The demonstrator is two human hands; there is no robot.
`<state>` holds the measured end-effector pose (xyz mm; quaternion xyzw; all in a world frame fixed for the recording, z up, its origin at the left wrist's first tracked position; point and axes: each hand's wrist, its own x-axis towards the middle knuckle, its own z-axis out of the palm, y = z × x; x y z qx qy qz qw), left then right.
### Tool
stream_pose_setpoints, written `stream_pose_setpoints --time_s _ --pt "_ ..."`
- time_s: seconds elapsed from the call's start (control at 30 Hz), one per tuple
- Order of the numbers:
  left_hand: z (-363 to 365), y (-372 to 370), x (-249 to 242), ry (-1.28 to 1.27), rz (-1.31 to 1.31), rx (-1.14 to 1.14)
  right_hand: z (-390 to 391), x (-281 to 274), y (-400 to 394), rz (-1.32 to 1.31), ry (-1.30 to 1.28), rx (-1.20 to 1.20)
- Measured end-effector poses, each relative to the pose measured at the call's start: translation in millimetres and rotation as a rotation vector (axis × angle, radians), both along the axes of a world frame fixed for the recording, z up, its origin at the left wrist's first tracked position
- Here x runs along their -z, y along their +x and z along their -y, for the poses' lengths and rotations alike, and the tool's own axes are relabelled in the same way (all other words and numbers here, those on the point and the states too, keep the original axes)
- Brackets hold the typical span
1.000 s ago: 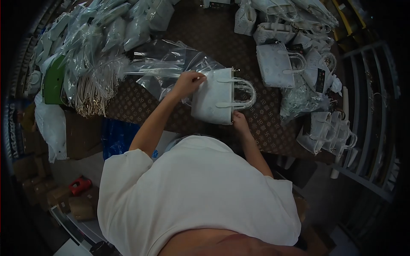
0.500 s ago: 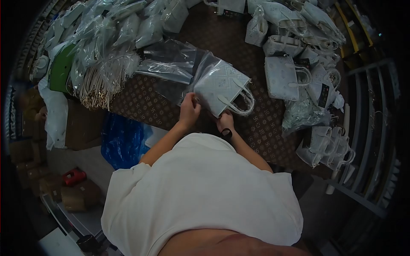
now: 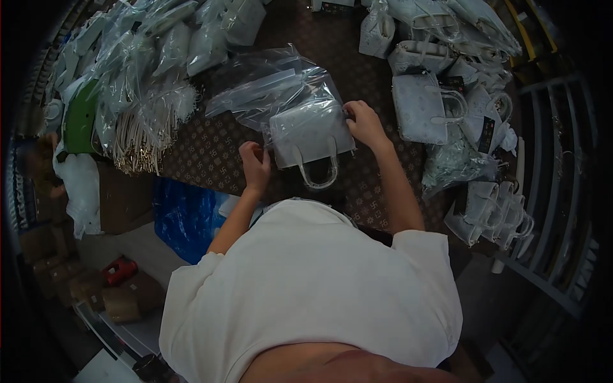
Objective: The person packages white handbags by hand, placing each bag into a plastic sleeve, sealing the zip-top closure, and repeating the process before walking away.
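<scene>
A white handbag (image 3: 306,131) lies on the brown patterned table, its looped handle (image 3: 319,180) pointing toward my body. A clear plastic bag (image 3: 271,92) spreads out beyond it and covers its far part. At the handbag's left side, my left hand (image 3: 255,167) has its fingers curled in at the plastic's edge; what exactly is between them is too small to see. My right hand (image 3: 365,124) pinches the plastic at the handbag's far right corner.
Plastic-wrapped white bags (image 3: 172,45) are heaped at the far left, with a bundle of beige straps (image 3: 143,137) and a green bag (image 3: 82,118). White handbags (image 3: 418,108) line the right side. Grey metal racks (image 3: 555,179) stand beyond the table's right edge.
The handbag has turned so its handle points toward me, and it has shifted slightly left. My right hand has moved from its handle end up to the far right corner; my left hand moved left.
</scene>
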<state>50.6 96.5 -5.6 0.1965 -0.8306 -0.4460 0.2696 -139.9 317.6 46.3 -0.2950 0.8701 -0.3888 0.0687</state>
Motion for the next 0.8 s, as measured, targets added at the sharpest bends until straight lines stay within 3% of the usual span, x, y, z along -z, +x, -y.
stream_pose_setpoints --time_s 0.07,0.13,0.23,0.3,0.37,0.5,0.57,0.67,0.8 --pt "-2 -8 3 -0.021 0.038 -0.133 2 33 -18 -0.087 0.112 0.033" --pt "3 -16 6 -0.005 0.112 -0.081 9 51 -26 -0.151 -0.192 -0.128" --pt "11 -19 11 -0.027 0.173 0.013 7 61 -19 -0.04 -0.191 -0.062" --pt "18 -7 15 -0.071 0.162 0.041 -3 56 7 0.019 -0.197 -0.015" --pt "20 22 18 -0.178 0.176 0.216 -27 62 44 0.044 -0.143 -0.027" --pt "13 85 4 -0.107 0.286 0.346 -78 44 117 0.159 -0.091 -0.065" --pt "13 103 3 0.06 0.57 0.595 -89 37 133 0.167 -0.061 -0.1" --pt "12 83 -15 0.253 0.643 0.52 -85 14 122 0.167 -0.071 -0.069" --pt "18 18 -103 0.632 0.35 0.388 -61 -40 64 0.051 -0.22 0.121"
